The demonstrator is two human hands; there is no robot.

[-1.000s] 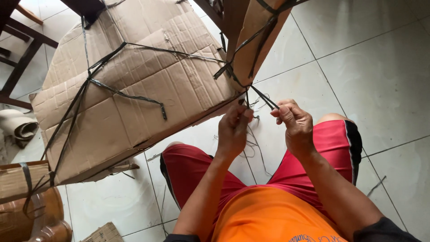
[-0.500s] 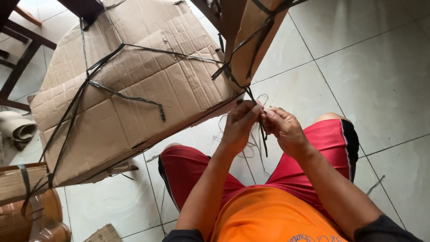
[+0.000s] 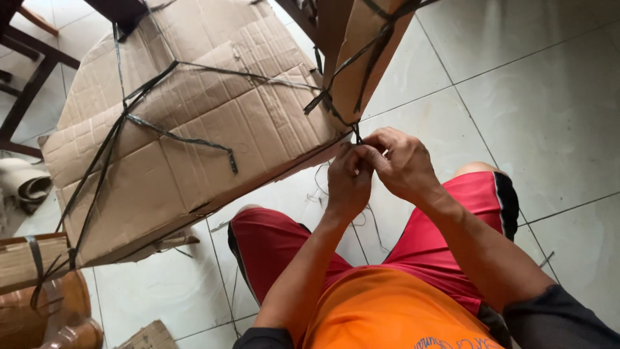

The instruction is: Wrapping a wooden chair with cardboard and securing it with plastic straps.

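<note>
A large object wrapped in brown cardboard point(image 3: 194, 129) leans over my lap, bound with black plastic strapping point(image 3: 148, 126). My left hand point(image 3: 349, 181) and my right hand point(image 3: 400, 161) meet at its lower right corner. The fingers of both hands pinch the end of a black strap point(image 3: 357, 134) where several straps cross at the cardboard's edge. I sit on the tiled floor in red shorts and an orange shirt.
A second cardboard-wrapped piece point(image 3: 361, 58) with black straps stands upright behind the hands. Dark wooden furniture legs point(image 3: 26, 84) are at the far left, a brown wooden piece point(image 3: 45, 310) with cardboard at the lower left. Thin threads lie on the white floor tiles point(image 3: 536, 97).
My hands have come together and risen to the strap knot at the cardboard's corner; a second ago they were apart, each holding a strap end lower down.
</note>
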